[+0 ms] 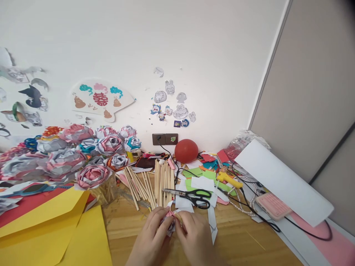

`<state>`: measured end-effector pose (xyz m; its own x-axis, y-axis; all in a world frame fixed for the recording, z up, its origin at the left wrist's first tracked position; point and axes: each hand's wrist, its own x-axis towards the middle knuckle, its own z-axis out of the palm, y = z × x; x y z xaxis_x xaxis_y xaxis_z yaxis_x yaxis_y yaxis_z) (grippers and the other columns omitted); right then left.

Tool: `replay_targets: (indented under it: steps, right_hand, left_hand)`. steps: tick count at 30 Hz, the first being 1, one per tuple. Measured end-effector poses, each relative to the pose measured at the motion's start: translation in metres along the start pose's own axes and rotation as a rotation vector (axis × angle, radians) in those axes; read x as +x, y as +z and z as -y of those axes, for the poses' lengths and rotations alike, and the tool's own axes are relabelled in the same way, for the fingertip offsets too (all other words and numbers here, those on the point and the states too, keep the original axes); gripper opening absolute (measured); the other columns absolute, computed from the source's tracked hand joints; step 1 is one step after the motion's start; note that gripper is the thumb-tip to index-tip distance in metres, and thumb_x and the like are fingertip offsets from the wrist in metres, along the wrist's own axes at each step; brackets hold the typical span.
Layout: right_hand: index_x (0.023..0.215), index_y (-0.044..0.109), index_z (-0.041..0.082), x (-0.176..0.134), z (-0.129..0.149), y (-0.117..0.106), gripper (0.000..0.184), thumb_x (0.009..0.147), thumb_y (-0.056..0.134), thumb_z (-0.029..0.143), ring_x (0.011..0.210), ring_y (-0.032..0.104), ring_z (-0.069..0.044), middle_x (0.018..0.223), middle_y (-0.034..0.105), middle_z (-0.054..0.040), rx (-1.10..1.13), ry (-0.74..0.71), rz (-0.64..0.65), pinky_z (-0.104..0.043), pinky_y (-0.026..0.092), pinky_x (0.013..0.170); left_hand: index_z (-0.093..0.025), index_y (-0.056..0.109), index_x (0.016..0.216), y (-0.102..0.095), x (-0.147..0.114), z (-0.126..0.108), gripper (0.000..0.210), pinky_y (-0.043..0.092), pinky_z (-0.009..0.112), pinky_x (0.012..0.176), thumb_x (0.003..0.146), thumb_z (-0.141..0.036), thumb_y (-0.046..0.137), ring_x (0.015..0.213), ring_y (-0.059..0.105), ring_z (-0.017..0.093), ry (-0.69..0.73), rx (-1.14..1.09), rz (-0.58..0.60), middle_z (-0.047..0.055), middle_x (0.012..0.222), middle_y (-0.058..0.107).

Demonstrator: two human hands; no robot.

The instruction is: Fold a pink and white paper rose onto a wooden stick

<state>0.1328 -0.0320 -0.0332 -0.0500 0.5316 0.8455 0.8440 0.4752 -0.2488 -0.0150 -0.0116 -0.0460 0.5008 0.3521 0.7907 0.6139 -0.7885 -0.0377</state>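
Close together near the table's front edge, my left hand (153, 233) and my right hand (192, 232) are both closed on a small pink and white paper flower (171, 222). My fingers hide most of it; a pink tip and some pale folds show between them. Just beyond my hands lie black-handled scissors (198, 197), blades pointing left, on white and green paper pieces (203, 182). Several wooden sticks (163, 181) are spread behind my left hand.
Finished-looking paper flowers (93, 175) crowd the left, above yellow paper sheets (85, 236). A red balloon (186, 150) rests by the wall. To the right are a yellow glue gun (229, 180) with its cord, a bead string (235, 205), a pink calculator-like device (273, 205) and rolled white paper (285, 181).
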Motion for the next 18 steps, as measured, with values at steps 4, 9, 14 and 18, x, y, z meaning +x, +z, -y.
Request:
replay_targets:
  steps: [4, 9, 14, 18]
  right_hand:
    - [0.075, 0.059, 0.02, -0.0008, 0.0002, -0.0002, 0.036, 0.094, 0.029, 0.027, 0.046, 0.052, -0.016, 0.053, 0.057, -0.0002, 0.007, 0.004, 0.0, -0.027, 0.03, 0.048]
    - [0.073, 0.059, 0.02, -0.0009, 0.0, -0.0004, 0.038, 0.094, 0.028, 0.027, 0.046, 0.052, -0.016, 0.052, 0.056, -0.0001, 0.009, -0.009, 0.02, -0.027, 0.029, 0.048]
    - [0.074, 0.059, 0.019, -0.0001, -0.0004, -0.0012, 0.038, 0.095, 0.027, 0.025, 0.046, 0.053, -0.016, 0.053, 0.058, -0.001, -0.006, -0.039, 0.021, -0.027, 0.03, 0.048]
    - [0.076, 0.058, 0.018, 0.0025, -0.0012, -0.0034, 0.036, 0.094, 0.027, 0.023, 0.047, 0.055, -0.016, 0.054, 0.059, -0.0014, -0.013, -0.081, 0.027, -0.026, 0.032, 0.048]
  left_hand:
    - [-0.014, 0.05, 0.107, 0.001, -0.002, 0.0, 0.033, 0.052, 0.042, 0.079, 0.076, -0.005, 0.052, 0.098, 0.055, 0.025, -0.029, -0.002, 0.015, 0.016, 0.1, 0.059]
    - [-0.012, 0.053, 0.103, 0.0001, 0.0015, -0.0018, 0.028, 0.053, 0.041, 0.079, 0.075, -0.008, 0.055, 0.096, 0.057, 0.026, 0.001, 0.01, -0.03, 0.016, 0.098, 0.06]
    - [-0.01, 0.054, 0.101, -0.0022, 0.005, -0.0028, 0.027, 0.053, 0.039, 0.078, 0.075, -0.003, 0.052, 0.094, 0.057, 0.025, 0.004, 0.006, -0.024, 0.016, 0.096, 0.059]
    - [-0.012, 0.053, 0.102, -0.0025, 0.0038, -0.0016, 0.028, 0.053, 0.039, 0.078, 0.076, -0.004, 0.052, 0.096, 0.055, 0.025, 0.007, 0.008, -0.024, 0.015, 0.098, 0.059]
